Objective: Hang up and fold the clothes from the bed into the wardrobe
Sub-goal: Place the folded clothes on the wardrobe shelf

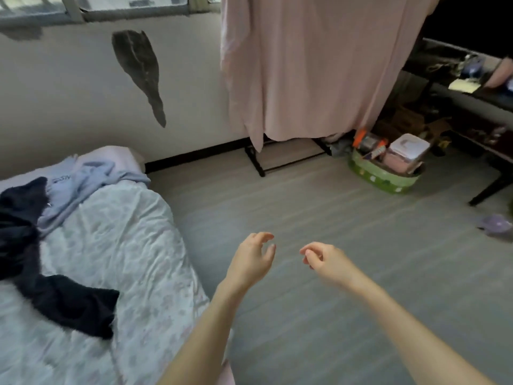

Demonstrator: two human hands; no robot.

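Clothes first: there are two pieces on the bed, a crumpled black garment (41, 262) sprawled over the left side of the pale floral bedsheet (116, 245), and a light blue sweatshirt with some lettering on it (80, 184) bunched up toward the far end, just beside the black one and maybe overlapping it at the edge. Neither is being touched.

From where I'm watching, both hands are out over the grey wood-look floor (305, 218), past the edge of the bed. The left hand (254, 258) has its fingers loosely curled with nothing in them, and the right hand (322, 259) is the same, relaxed and empty. They're near each other but not touching.

The wardrobe looks to be that rack with the pink fabric cover (311, 65) hanging down against the far wall, black frame feet showing under it. I can't see inside it, so no idea how full it is or whether there are hangers free.

My read is we're between items, so the step in hand is fetching the next one. That calls for turning left toward the bed and grabbing either piece. The black one is closer, so I'd go there, find a collar or waistband to lift it by, then decide hang or fold once its shape is clear.

There's also a green oval basket of clutter (385, 173) near the rack to step around.
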